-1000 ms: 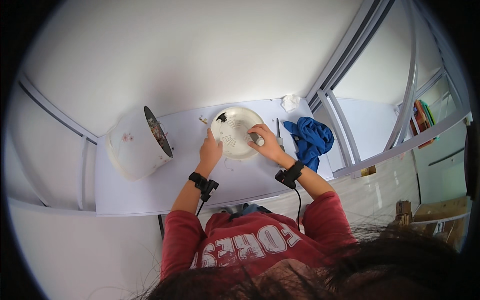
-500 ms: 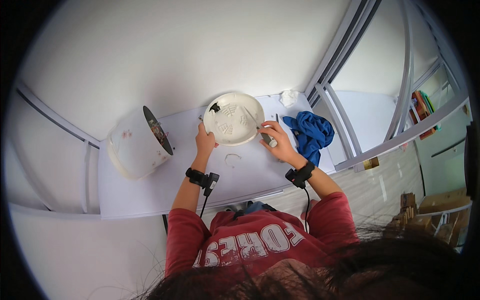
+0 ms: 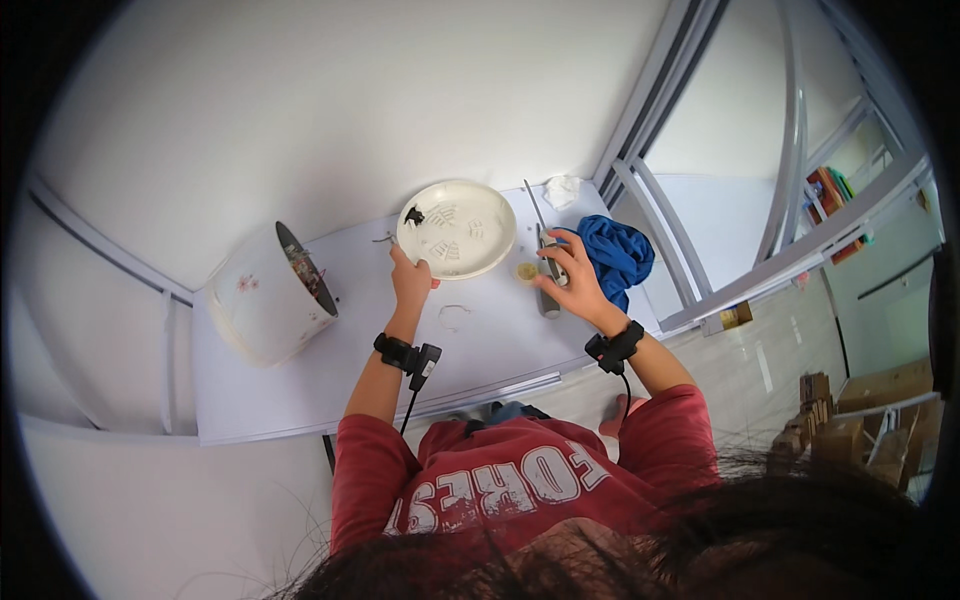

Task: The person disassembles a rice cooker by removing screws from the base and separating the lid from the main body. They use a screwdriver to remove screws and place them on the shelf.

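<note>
My left hand [image 3: 412,282] is closed on the lower left rim of a round, shallow cream plastic cover [image 3: 490,262]. The cover has slotted vents, raised lettering and a small black part [image 3: 414,216] near its left edge. Right of it, my right hand [image 3: 572,275] hovers over a screwdriver [image 3: 549,302] with a grey handle and long thin shaft. Thumb and fingertips are apart there; the fingers partly hide the tool. A small yellowish round piece [image 3: 526,271] lies by the fingertips. Next to my left fingers is a thin bent metal piece [image 3: 382,239].
At the left, a white flower-patterned appliance body [image 3: 255,310] lies on its side, its dark base open with wires showing. A blue cloth [image 3: 615,255] and crumpled white tissue [image 3: 562,191] sit at the right. A thin curved strip [image 3: 454,317] lies on the white table [image 3: 300,390].
My right hand has moved away from the cover with the screwdriver, which now lies upright in view beside it. The fingers have spread. My left hand keeps hold of the cover.
</note>
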A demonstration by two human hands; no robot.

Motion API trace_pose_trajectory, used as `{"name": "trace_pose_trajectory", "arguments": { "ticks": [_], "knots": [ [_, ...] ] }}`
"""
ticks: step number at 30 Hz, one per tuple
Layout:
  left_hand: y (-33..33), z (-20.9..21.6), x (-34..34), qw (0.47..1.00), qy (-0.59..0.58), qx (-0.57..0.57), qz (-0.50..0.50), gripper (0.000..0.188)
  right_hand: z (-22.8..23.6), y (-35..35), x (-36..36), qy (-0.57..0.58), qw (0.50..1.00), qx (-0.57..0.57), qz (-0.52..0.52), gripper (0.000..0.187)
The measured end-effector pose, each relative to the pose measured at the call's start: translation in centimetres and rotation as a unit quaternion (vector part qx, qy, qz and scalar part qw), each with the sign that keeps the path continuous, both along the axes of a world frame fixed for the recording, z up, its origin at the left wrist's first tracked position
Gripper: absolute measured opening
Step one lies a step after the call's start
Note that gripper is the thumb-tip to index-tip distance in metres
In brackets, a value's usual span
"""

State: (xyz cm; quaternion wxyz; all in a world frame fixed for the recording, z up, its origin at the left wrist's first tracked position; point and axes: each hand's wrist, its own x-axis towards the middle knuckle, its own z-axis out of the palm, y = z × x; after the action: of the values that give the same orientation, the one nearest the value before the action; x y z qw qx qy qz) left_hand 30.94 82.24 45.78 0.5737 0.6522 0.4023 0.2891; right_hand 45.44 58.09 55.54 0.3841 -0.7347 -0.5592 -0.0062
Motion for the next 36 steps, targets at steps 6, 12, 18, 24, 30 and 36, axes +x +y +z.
{"name": "trace_pose_trajectory", "arguments": {
  "ticks": [6,12,18,24,30,36],
  "knots": [
    [-1.2,0.8,1.6,0.99,-0.083,-0.09,-0.063,0.053,-0.5,-2.8,-0.7,0.019,0.993,-0.02,-0.115,0.024],
    [-3.8,0.4,2.6,0.977,-0.117,-0.086,-0.157,0.064,-1.1,-3.3,-2.0,-0.013,0.987,0.003,-0.16,0.027],
    [-5.1,-0.9,3.0,0.963,-0.133,-0.074,-0.222,0.069,-2.1,-3.3,-0.6,0.003,0.976,0.042,-0.212,0.026],
    [-4.9,-1.0,2.3,0.965,-0.106,-0.067,-0.228,0.064,-1.4,-2.3,-0.8,0.049,0.98,-0.023,-0.192,0.031],
    [-2.5,-2.4,1.1,0.988,-0.093,-0.068,-0.107,0.056,-3.6,0.0,0.1,-0.086,0.99,-0.05,-0.096,0.032],
    [0.6,-2.7,-1.5,0.998,-0.043,0.047,0.026,0.059,-7.2,2.3,1.5,-0.089,0.992,-0.044,-0.076,0.037]
  ]
}}
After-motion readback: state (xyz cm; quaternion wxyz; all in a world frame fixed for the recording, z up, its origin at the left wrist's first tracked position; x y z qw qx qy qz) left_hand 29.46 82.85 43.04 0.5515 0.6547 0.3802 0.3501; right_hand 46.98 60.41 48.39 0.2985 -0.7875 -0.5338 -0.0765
